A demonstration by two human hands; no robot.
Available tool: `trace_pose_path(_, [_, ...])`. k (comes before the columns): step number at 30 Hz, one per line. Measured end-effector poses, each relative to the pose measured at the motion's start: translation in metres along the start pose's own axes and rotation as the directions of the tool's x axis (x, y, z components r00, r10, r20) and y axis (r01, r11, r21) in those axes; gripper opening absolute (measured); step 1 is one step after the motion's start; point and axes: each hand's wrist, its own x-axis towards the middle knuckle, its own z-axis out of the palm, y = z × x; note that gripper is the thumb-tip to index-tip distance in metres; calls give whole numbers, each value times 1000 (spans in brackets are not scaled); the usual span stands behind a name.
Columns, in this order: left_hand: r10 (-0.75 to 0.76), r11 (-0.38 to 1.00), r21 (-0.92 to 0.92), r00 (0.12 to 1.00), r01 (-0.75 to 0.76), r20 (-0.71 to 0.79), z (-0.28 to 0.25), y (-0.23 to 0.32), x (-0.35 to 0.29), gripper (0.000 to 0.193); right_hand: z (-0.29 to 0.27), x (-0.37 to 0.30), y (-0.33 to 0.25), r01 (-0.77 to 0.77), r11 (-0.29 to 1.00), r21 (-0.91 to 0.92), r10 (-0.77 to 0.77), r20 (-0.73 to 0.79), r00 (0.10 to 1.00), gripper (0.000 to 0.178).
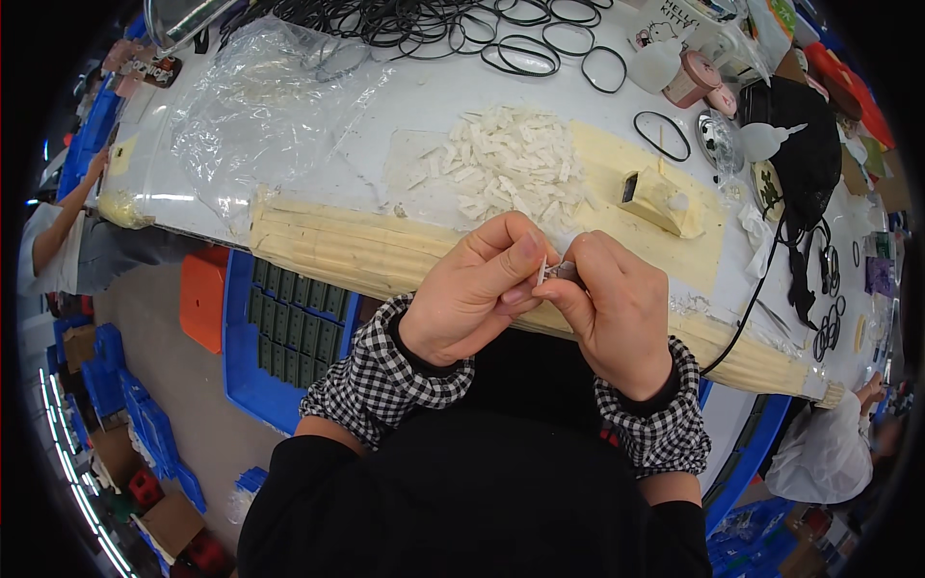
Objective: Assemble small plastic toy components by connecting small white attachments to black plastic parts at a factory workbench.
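— Where is the small white piece point(542, 270)?
— Pinched in the left hand point(477, 289), over the front edge of the table point(414, 96). The right hand point(619, 299) grips something greyish point(567, 274) beside it, mostly hidden by fingers.
— And the containers?
— One blue crate point(243, 385) holds rows of dark green blocks point(299, 313); table and checked sleeve point(366, 378) hide part. Another crate point(753, 461), at right, is largely covered, its contents unclear.

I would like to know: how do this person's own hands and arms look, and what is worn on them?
The left hand and right hand wear no gloves. Black cuffs show at the wrists, under gathered black-and-white checked sleeve covers. The top is black.
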Motion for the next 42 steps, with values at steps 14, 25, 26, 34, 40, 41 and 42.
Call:
trace_pose_path(14, [-7, 1000, -14, 1000, 7, 7, 0, -1, 0, 16, 0, 0, 0, 5, 1000, -4, -5, -19, 1000, 34])
trace_pose_path(25, [-8, 1000, 12, 1000, 8, -11, -1, -1, 0, 17, -1, 0, 0, 4, 1000, -16, -4, 12, 1000, 34])
trace_pose_path(26, [-8, 1000, 20, 1000, 8, -14, 0, -1, 0, 17, -2, 0, 0, 7, 1000, -22, -7, 18, 1000, 33])
trace_pose_path(34, [128, 971, 227, 968, -78, -215, 5, 13, 0, 22, -11, -5, 23, -187, 977, 102, 200, -134, 971, 18])
trace_pose_path(40, [145, 986, 113, 968, -124, -206, 0, 15, 2, 22, 2, -11, 26, -170, 985, 3, 169, -112, 979, 10])
trace_pose_path(41, [150, 987, 88, 971, -136, -186, -2, 15, 2, 23, 5, -9, 23, -163, 987, -11, 161, -94, 982, 10])
trace_pose_path(42, [156, 987, 63, 974, -147, -166, -5, 14, 2, 23, 8, -7, 21, -155, 988, -24, 153, -76, 985, 10])
